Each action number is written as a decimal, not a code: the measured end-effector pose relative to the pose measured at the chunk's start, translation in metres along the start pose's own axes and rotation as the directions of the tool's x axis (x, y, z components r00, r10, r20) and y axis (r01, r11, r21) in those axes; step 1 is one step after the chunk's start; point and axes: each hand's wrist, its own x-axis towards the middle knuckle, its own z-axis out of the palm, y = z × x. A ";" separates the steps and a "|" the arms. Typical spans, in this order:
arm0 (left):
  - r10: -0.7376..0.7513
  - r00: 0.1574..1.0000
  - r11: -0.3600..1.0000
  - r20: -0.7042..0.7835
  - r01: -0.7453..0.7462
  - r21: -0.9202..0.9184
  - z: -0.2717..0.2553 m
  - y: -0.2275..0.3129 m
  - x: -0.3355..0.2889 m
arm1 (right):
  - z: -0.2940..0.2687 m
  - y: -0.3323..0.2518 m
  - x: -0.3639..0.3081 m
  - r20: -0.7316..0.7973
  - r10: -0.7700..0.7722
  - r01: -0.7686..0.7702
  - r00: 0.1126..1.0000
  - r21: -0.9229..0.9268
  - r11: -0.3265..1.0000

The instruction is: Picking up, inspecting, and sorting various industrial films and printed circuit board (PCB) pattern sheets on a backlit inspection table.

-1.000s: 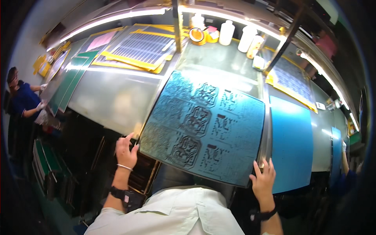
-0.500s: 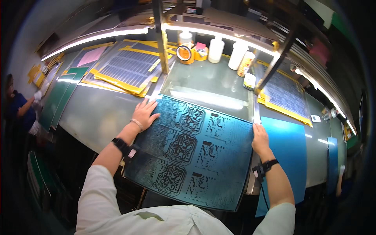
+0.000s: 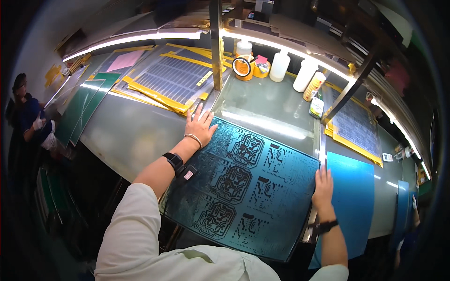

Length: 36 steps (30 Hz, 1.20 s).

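Note:
A blue-green circuit board panel [image 3: 290,206] with dark printed trace patterns lies tilted in front of me, its near end reaching toward my body. My left hand [image 3: 199,129] rests on its far left corner, fingers spread. Along the right edge, just below the far right corner, is my right hand [image 3: 323,189] with fingers stretched out; its thumb is hardly visible. Both wrists carry black straps with small devices. Beyond the panel lies a glass work surface [image 3: 267,105] that reflects the lamp.
Yellow-taped film sheets [image 3: 164,79] are stacked at left, more at right [image 3: 354,122]. Plain blue panels [image 3: 351,201] stand right, green boards [image 3: 91,105] far left. White bottles [image 3: 280,65] and tape rolls [image 3: 243,68] line the back. A metal post [image 3: 216,47] rises there. Another person [image 3: 35,114] is at left.
The whole scene has shifted right in the picture as the view turned. My right hand has moved from the panel's far right corner nearer along its edge, and my left fingers have spread.

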 end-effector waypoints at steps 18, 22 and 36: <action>-0.068 0.906 0.987 0.418 0.123 -0.107 -0.107 -0.021 -0.214 | -0.029 -0.070 -0.236 0.725 0.147 -0.367 0.673 0.500 -0.785; -0.208 0.956 0.936 0.209 0.256 -0.243 -0.144 -0.014 -0.325 | -0.022 -0.055 -0.219 0.764 0.011 -0.509 0.645 0.440 -0.740; -0.113 0.899 -0.546 0.424 0.300 -0.782 -0.169 -0.017 -0.222 | -0.185 -0.050 -0.238 0.430 0.315 -0.306 0.846 0.876 -0.374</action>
